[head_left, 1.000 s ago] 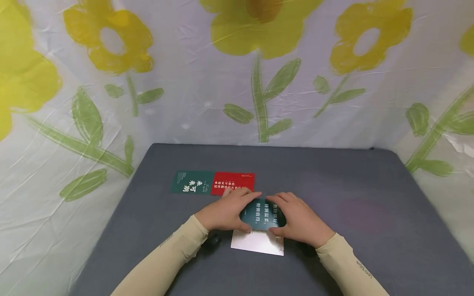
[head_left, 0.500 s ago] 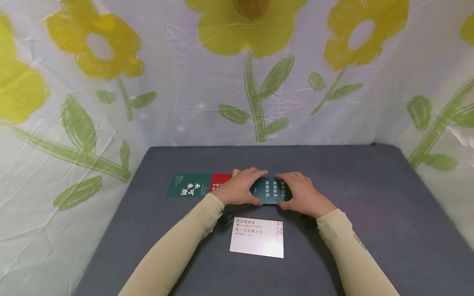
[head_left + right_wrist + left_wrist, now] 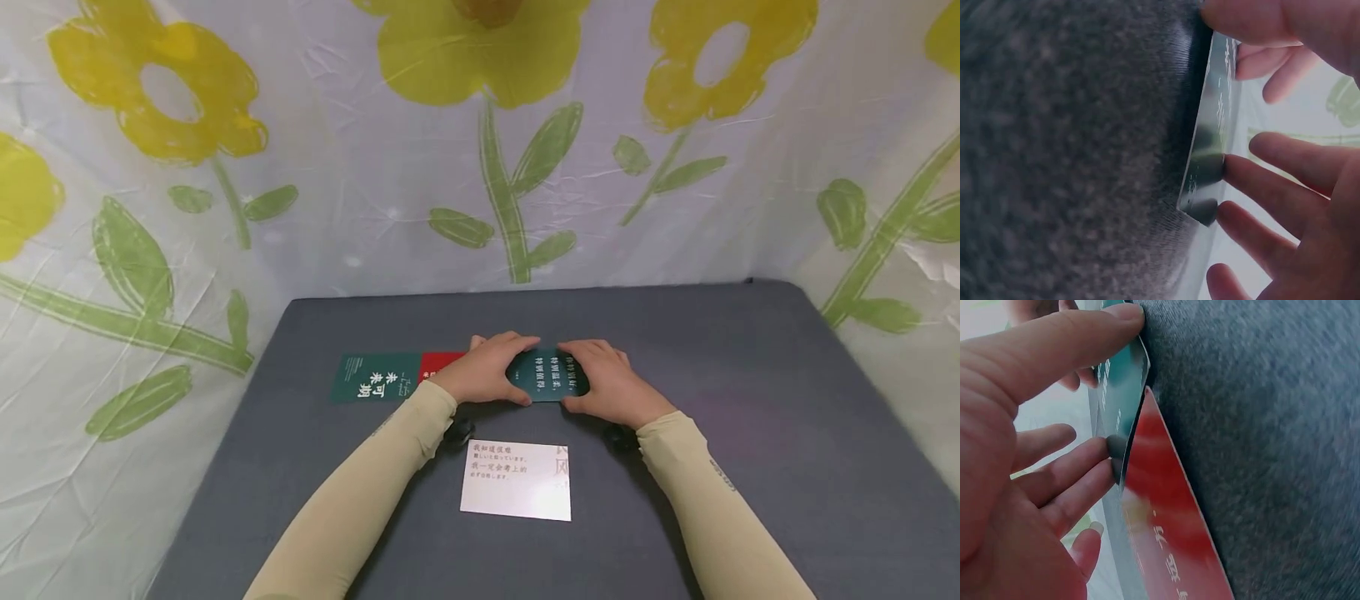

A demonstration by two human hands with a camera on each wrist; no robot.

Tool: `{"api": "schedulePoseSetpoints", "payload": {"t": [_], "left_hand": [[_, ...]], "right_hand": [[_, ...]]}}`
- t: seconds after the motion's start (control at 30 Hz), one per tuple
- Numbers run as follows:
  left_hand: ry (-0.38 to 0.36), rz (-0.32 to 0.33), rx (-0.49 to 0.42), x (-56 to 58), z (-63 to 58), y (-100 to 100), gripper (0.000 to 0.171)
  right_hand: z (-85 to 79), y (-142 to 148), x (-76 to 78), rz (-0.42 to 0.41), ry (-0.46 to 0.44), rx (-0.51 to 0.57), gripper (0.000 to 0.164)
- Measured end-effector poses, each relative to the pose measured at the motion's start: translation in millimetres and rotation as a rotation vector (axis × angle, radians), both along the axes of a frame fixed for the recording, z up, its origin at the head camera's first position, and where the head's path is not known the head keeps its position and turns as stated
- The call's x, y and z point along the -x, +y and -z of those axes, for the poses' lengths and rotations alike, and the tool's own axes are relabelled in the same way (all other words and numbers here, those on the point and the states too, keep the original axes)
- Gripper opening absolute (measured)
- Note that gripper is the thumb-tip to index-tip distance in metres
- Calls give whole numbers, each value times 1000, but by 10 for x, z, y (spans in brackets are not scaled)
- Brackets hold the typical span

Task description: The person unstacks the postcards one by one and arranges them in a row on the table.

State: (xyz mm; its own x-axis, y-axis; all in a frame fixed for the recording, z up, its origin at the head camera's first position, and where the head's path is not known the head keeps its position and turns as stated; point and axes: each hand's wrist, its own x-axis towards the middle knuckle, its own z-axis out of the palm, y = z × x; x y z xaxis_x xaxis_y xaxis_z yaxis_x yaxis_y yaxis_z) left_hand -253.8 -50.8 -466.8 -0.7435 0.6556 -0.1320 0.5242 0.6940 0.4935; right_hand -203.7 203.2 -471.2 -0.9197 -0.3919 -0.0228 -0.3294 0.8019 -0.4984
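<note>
A dark teal card (image 3: pixel 546 377) with white lettering is held near the far middle of the table. My left hand (image 3: pixel 487 371) pinches its left side between thumb and fingers. On its right side, my right hand (image 3: pixel 617 379) pinches it the same way. The right wrist view shows the card's near edge (image 3: pixel 1200 125) with a dark shadow beside it on the cloth; I cannot tell whether it lies flat. Just left of the teal card is a red card (image 3: pixel 1169 500), its corner close to the teal edge. My left hand hides most of the red card from the head view.
A green card (image 3: pixel 375 377) with white lettering lies left of the red one. Nearer the body lies a white card (image 3: pixel 516 479) with printed text. Dark grey cloth covers the table (image 3: pixel 750 467). Behind it hangs a flower-patterned curtain (image 3: pixel 360 208).
Both hands carried the teal card away from the body, off the white card, to beside the red card. The white card is now uncovered. Over the last half second they have barely moved.
</note>
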Motion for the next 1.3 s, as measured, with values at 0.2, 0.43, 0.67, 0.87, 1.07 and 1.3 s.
{"api": "schedulePoseSetpoints", "payload": {"t": [0.2,0.43,0.67,0.87,1.07,1.3], "left_hand": [[0,-6,17,50,-15,-29,99],[-39,-25,8,20,17,-45,99],[-20,-9,26,16,-60,2,99],[-24,-20,40,-3,-45,-19,99],[-6,-14,66,13,-37,-14,100],[20,-14,91,-56,-67,8,99]], "right_hand": [[8,-6,30,-8,-13,22,85],[43,11,21,-19,-19,11,82],[32,29,27,-2,-21,-8,81],[38,-7,7,-14,-24,-11,81],[35,-14,3,-14,-13,-22,81],[27,-9,-5,-20,-25,-33,85]]}}
